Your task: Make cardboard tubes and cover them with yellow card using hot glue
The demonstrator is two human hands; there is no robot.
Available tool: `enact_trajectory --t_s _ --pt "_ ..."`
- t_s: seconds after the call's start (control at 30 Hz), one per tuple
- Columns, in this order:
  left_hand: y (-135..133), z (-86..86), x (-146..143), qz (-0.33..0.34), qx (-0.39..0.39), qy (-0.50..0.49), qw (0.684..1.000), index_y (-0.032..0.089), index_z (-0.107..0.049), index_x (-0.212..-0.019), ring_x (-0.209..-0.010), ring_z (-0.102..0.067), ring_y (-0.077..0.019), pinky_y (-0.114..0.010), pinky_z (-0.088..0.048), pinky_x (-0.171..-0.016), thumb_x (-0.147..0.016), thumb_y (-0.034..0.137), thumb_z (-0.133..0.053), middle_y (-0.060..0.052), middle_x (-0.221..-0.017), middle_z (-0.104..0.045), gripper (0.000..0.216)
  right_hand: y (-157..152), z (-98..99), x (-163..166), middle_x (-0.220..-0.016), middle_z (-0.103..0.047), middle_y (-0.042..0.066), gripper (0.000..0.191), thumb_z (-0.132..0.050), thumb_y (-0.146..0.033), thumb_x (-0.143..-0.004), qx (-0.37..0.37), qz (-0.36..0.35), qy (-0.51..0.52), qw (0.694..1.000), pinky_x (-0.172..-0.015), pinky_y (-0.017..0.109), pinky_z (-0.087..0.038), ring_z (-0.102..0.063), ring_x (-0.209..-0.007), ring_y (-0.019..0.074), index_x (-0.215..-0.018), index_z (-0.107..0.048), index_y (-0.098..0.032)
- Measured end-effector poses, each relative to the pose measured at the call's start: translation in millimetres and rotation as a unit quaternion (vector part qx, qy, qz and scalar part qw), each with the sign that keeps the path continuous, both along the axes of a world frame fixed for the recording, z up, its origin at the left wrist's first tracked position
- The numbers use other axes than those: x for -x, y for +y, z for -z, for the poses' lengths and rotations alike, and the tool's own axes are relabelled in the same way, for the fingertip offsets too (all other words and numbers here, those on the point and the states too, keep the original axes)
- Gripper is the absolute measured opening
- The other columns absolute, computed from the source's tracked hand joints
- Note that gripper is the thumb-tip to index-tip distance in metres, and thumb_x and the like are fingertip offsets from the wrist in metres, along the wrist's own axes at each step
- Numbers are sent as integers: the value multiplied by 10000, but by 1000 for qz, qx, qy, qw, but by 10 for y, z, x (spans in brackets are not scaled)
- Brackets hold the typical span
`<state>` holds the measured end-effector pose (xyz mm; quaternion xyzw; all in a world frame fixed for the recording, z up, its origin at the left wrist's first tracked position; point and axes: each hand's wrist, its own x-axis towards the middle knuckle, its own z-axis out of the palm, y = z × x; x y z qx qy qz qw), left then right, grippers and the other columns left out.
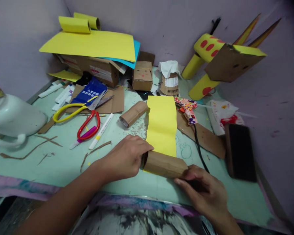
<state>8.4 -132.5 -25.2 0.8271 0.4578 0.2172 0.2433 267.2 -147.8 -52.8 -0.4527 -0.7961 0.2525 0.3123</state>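
Note:
A brown cardboard tube (pixel 164 164) lies across the near end of a yellow paper strip (pixel 162 124) on the pale green table (pixel 63 160). My left hand (pixel 123 158) is closed around the tube's left end, thumb at its opening. On the tube's right end rests my right hand (pixel 203 191), fingers curled against it. A second cardboard tube (pixel 133 113) lies just beyond, to the left of the strip.
Red scissors (pixel 89 125), yellow scissors (pixel 68 111) and a white marker (pixel 101 131) lie at left. A floral glue gun (pixel 188 109) with a black cord, a dark phone (pixel 240 151), a white kettle (pixel 12 119), a box with yellow sheets (pixel 93 44) and a yellow cardboard figure (pixel 222 58) surround the spot.

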Motion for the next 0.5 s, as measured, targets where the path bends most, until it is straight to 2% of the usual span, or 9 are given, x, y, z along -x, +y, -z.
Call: enact_trajectory --t_s 0.13,0.3,0.5 --pt "-1 16 8 2 -12 -6 1000 182 -611 -1025 -908 -611 -219 -384 -467 -814 -700 -1 -460 -71 -945 -692 403 16 10 9 -589 -523 -48 217 -665 -217 -771 15 -17 -24 999 -471 214 -397 -501 -498 113 -659 -479 -225" --pt "-43 -58 -3 28 -84 -92 992 123 -595 -1060 -998 -580 -208 -386 -454 -890 -712 -1 -463 -113 -1053 -666 393 57 21 -7 -632 -523 -42 192 -644 -206 -795 35 -27 -26 999 -505 218 -387 -496 -540 117 -696 -481 -223" --pt "-91 -194 -27 107 -55 -88 989 142 -588 -1121 -1095 -535 -247 -428 -418 -963 -607 55 -461 -125 -1176 -598 537 87 -15 16 -635 -529 -44 178 -649 -178 -794 36 -42 6 998 -532 220 -374 -497 -562 115 -716 -494 -217"
